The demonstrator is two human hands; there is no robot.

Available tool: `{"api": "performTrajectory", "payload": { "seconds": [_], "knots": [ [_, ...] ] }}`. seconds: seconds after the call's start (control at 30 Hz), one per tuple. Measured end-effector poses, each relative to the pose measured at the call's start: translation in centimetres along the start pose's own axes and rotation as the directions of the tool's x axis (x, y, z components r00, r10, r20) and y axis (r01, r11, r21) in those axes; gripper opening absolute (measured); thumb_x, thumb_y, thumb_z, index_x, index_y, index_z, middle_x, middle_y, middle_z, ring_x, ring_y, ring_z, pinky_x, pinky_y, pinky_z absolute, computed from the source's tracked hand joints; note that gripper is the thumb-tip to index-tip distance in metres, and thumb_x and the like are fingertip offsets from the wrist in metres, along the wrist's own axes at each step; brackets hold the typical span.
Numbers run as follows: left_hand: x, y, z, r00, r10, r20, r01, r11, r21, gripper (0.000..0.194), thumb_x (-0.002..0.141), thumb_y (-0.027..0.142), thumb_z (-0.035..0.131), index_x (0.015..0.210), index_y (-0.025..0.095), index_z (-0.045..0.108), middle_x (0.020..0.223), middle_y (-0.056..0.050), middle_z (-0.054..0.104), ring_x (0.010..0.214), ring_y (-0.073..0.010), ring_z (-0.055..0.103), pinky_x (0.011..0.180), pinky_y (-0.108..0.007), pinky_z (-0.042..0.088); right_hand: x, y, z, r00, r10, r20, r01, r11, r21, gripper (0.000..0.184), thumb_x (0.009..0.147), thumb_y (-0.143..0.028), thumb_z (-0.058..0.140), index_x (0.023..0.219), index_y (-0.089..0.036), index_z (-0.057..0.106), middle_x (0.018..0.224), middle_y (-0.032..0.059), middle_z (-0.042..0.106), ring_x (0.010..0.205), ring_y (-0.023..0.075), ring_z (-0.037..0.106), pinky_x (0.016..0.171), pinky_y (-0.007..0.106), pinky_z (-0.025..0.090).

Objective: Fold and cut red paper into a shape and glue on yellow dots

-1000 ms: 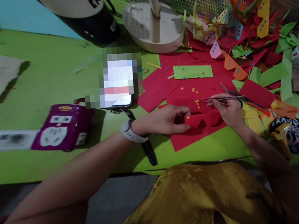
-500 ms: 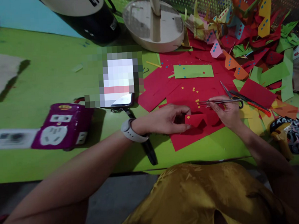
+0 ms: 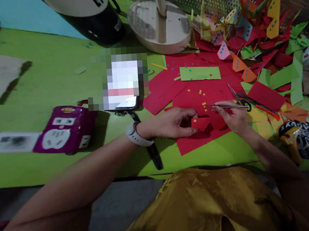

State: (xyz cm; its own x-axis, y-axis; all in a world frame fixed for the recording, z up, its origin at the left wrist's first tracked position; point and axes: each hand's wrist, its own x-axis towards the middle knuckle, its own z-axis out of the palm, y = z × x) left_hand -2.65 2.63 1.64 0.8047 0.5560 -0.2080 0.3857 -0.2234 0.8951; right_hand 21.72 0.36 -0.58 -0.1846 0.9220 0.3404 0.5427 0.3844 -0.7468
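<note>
My left hand (image 3: pixel 174 123) pinches the left end of a small red paper piece (image 3: pixel 202 124), which has one yellow square stuck near its upper left corner. In my right hand (image 3: pixel 233 116) is a pair of metal tweezers (image 3: pixel 228 106), pointing left. Their tips are at the small yellow paper squares (image 3: pixel 204 105) scattered on a red paper sheet (image 3: pixel 189 143); whether a square is between the tips I cannot tell. Behind the squares lies a green paper strip (image 3: pixel 200 73) with a few blue and red dots. Scissors (image 3: pixel 237 94) lie just beyond my right hand.
A heap of folded coloured paper (image 3: pixel 248 29) fills the back right. A tape dispenser (image 3: pixel 289 140) sits at the right edge. Leftward are a phone (image 3: pixel 127 102), a purple power socket (image 3: pixel 66 129) and a black strap (image 3: pixel 154 157). A round white stand (image 3: pixel 176 39) and large tumbler (image 3: pixel 96 25) stand behind.
My right hand and the tweezers have shifted very slightly, the tips staying by the yellow squares. The left hand holds the red paper piece in the same place.
</note>
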Motion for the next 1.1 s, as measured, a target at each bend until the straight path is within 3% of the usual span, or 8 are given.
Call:
{"api": "performTrajectory", "payload": {
  "seconds": [0.7,1.1],
  "knots": [
    [0.14,-0.04,0.03,1.0,-0.006,-0.001,0.006,1.0,0.011,0.024,0.083,0.041,0.06,0.083,0.017,0.057,0.064,0.001,0.058,0.054,-0.0103,0.048,0.05,-0.021,0.034,0.59,0.02,-0.08,0.995,0.074,-0.063,-0.07,0.996,0.064,0.016,0.086,-0.043,0.068,0.082,-0.029,0.075,0.084,-0.0004,0.078,0.078,0.0201,0.074,0.08,0.036,0.06],
    [0.08,0.12,0.0,1.0,-0.004,-0.002,0.004,1.0,-0.006,0.023,0.083,0.04,0.059,0.083,0.017,0.056,0.062,0.002,0.057,0.052,-0.0095,0.048,0.048,-0.021,0.033,0.64,-0.43,-0.34,0.998,0.026,-0.057,-0.021,0.997,0.076,0.007,0.086,-0.031,0.07,0.085,-0.029,0.076,0.085,-0.0024,0.079,0.079,0.0184,0.074,0.079,0.035,0.062]
  ]
}}
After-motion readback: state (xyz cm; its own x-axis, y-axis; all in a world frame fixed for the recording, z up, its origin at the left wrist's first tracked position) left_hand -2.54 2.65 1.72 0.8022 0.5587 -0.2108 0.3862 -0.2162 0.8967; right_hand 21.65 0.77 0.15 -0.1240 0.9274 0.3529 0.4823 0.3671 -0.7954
